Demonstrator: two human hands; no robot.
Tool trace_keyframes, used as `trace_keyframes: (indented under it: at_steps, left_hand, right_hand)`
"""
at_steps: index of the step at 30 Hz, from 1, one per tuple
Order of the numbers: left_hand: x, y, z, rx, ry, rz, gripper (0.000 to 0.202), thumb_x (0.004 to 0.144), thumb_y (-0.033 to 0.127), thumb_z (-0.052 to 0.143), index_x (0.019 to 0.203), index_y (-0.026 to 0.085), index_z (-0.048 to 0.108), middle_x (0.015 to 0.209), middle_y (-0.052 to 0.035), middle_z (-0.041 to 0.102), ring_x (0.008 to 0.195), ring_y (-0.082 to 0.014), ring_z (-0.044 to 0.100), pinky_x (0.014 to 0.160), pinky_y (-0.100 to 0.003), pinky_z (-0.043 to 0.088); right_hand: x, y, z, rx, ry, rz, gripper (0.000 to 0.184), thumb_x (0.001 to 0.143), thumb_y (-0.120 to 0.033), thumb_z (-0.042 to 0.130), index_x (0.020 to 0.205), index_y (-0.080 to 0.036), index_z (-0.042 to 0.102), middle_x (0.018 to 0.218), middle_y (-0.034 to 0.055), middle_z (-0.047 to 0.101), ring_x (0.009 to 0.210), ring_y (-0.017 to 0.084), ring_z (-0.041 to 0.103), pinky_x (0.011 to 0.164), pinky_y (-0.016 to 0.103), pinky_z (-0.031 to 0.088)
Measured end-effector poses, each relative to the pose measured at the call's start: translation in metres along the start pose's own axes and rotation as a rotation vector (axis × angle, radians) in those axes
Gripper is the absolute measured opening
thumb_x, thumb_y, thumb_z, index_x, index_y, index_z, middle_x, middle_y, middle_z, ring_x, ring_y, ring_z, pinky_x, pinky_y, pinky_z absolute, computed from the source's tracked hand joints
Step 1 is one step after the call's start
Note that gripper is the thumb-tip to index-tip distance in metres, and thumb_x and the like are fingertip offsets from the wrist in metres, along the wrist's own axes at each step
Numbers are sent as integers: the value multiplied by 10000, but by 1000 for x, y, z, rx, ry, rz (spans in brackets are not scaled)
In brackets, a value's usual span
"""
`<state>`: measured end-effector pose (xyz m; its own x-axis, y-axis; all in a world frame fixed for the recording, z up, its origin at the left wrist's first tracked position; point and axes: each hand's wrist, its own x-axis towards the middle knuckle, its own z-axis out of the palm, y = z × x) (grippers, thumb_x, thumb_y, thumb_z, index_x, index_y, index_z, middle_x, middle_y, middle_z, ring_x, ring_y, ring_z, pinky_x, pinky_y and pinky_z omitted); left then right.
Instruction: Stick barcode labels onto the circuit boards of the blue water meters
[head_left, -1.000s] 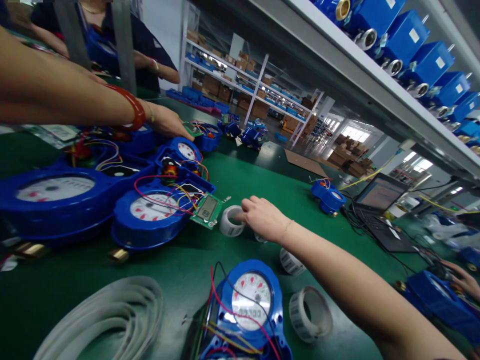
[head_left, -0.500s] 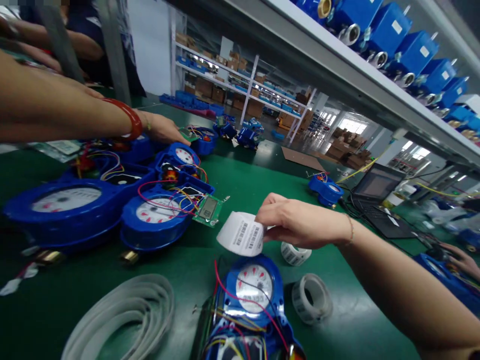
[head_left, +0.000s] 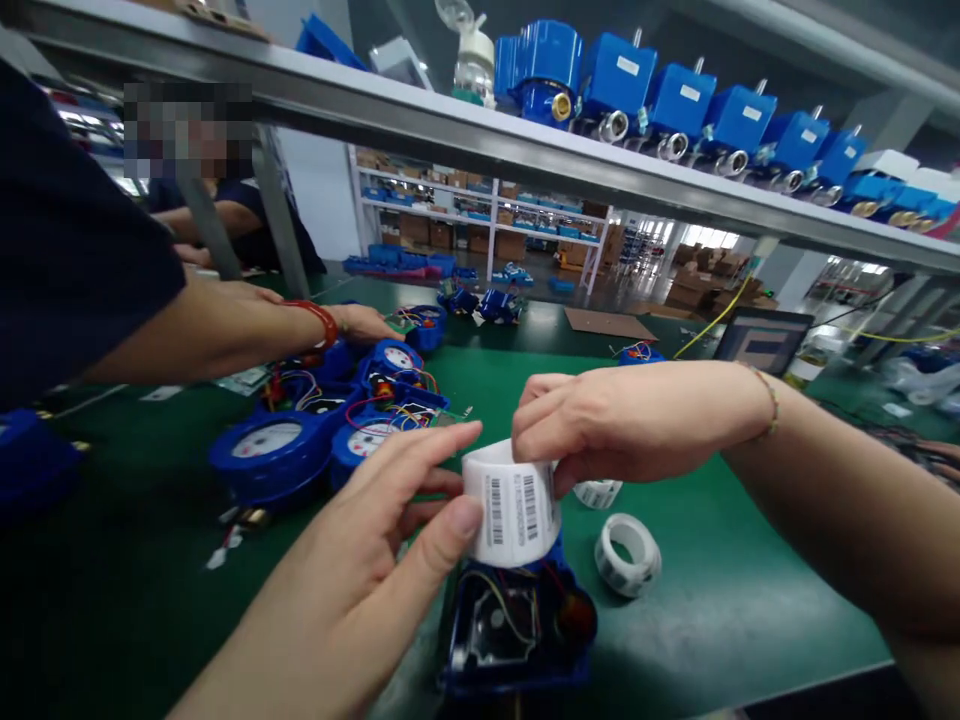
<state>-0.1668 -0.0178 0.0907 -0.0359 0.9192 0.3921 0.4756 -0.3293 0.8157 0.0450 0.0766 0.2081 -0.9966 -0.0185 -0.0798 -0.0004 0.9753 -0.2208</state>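
Note:
My right hand [head_left: 592, 425] pinches a roll of white barcode labels [head_left: 510, 515] from above, its fingertips over the upper rim. On the left, my left hand [head_left: 382, 550] is open, thumb and fingers apart, at the roll's side. The thumb tip overlaps the roll's edge; whether it touches I cannot tell. Below the roll lies a blue water meter [head_left: 517, 630], its housing open with thin wires inside. The roll hides the meter's dial. Two smaller label rolls, one nearer [head_left: 628, 556] and one behind [head_left: 598, 493], rest on the green mat to the right.
A co-worker's hand [head_left: 367, 322] with a red bracelet reaches over several blue meters [head_left: 270, 450] at left. Above runs a shelf [head_left: 442, 108] carrying blue valve boxes [head_left: 679, 100]. A laptop [head_left: 765, 340] stands at the back right. Another person sits at the far left.
My left hand has come into view beside the label roll. My right hand has brought the roll nearer, over the meter. The view has tilted up, and the coil of clear strip has left it.

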Motion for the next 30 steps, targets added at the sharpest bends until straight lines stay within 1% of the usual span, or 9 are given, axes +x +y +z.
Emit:
trace_keyframes:
  at_steps: [5,11,14,17,20,22,24,27,30]
  left_hand:
    - [-1,17,4,-269,-105,-28,511,801,454,661,1233,181,679,1218,-100,683,1032,-246,686,792,-249,565]
    - [-10,24,1,-311,-170,-31,408,834,447,622,1126,180,722,1028,-101,730,864,-235,712,746,-293,584]
    - [-15,22,1,-415,-205,-106,395,868,476,574,1103,188,710,1081,-107,708,856,-247,717,667,-296,586]
    - [-18,23,4,-508,-181,-138,357,837,494,617,939,173,734,1175,-124,667,899,-281,709,642,-308,587]
    - [-21,32,10,-558,-122,-162,262,787,424,714,723,170,703,1139,-99,670,921,-250,699,638,-228,564]
    - [-24,38,15,-639,-18,-178,237,750,378,771,669,176,680,1076,-68,678,901,-208,690,651,-185,550]
    - [-30,42,22,-748,137,-195,227,716,370,808,677,185,683,1041,-40,668,852,-172,673,670,-178,554]
    - [-43,41,34,-840,336,-208,216,694,379,827,711,206,700,1092,-9,627,851,-159,655,700,-192,570]
    - [-57,34,48,-812,409,-225,199,708,384,816,704,220,703,1129,8,594,903,-167,642,728,-192,565]
  right_hand:
    - [-6,-17,-5,26,65,14,205,885,-42,600,758,-201,624,828,1,660,857,151,586,884,263,439]
    - [-10,-28,-8,41,110,0,233,828,-5,647,727,-216,643,800,-18,663,830,145,600,835,250,458]
    - [-9,-33,-8,12,115,0,233,825,-11,653,708,-212,641,803,-15,664,830,146,600,811,245,465]
    - [-8,-36,-10,-12,101,-6,184,834,-24,657,760,-192,665,824,2,676,848,153,610,827,250,471]
    - [-12,-37,-11,5,93,41,151,865,-40,630,920,-167,690,951,38,681,940,154,618,857,241,474]
    - [-17,-36,-5,30,237,121,217,885,-74,616,1069,-178,668,1101,55,650,1038,157,602,900,254,474]
    - [-23,-38,14,87,583,260,244,889,-141,631,1126,-203,635,1141,49,621,1042,165,594,899,282,482]
    - [-22,-49,70,356,1232,522,102,913,-281,623,988,-214,604,903,10,604,798,141,580,713,253,491]
    - [-9,-70,136,744,1451,540,189,945,-422,562,932,-234,571,768,-12,561,667,130,534,590,226,461]
